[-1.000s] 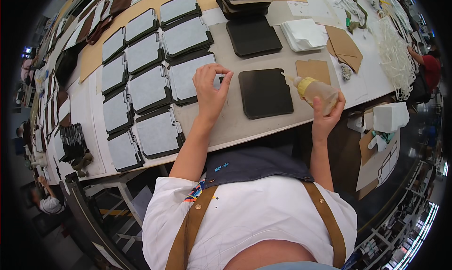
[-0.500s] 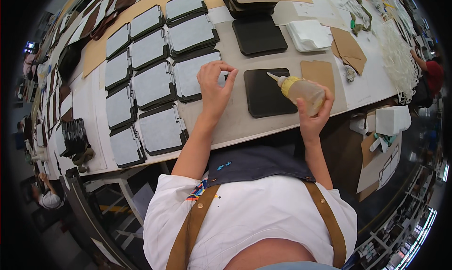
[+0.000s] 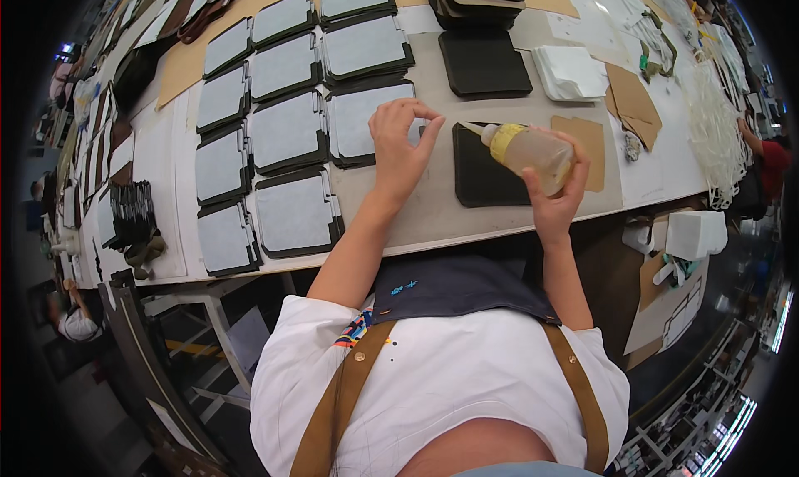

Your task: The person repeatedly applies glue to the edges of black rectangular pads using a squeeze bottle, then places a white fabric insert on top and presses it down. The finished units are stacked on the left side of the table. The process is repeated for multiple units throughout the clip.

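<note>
The right hand is wrapped around the bottle, with the thumb on the near side and the fingers on the far side. This grip on the body leaves the yellow collar and the thin nozzle uncovered, probably so that the tip can be pointed freely. The bottle is tilted, almost lying in the air, and its nozzle points to the left above the far edge of the black panel. If the tip touches it, I cannot tell.

The left hand is raised beside the panel, with bent fingers, and the thumb and index finger nearly meet in a ring. No object is visible in it, but I cannot tell if something very small is pinched. Its place to the side seems to leave the panel accessible.

The panel lies flat on the table, directly before the person, perhaps for easy reach by both hands. On the left, the grey-topped stacks stand in rows, apparently to keep them separate. Beyond the panel are a second black pile and, to its right, the white sheets, near to the right hand's side
</note>
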### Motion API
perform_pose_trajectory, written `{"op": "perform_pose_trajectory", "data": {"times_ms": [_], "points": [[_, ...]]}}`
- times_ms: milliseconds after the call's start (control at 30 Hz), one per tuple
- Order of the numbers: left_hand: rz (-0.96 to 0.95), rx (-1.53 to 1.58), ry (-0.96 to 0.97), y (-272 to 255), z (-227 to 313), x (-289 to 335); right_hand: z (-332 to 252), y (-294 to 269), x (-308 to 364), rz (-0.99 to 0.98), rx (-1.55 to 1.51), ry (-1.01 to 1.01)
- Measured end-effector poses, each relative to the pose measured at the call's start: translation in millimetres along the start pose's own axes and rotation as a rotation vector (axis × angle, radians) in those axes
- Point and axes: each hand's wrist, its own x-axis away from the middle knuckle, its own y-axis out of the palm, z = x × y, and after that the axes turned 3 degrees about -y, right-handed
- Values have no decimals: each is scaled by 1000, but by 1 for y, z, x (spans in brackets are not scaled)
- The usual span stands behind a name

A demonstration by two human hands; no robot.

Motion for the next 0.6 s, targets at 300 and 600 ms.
{"op": "perform_pose_trajectory", "data": {"times_ms": [300, 600], "points": [[-1, -23, 8, 0, 0, -1, 14, -30, -40, -154, -186, 211], [5, -47, 9, 0, -1, -1, 29, -32, -48, -191, -185, 254]]}}
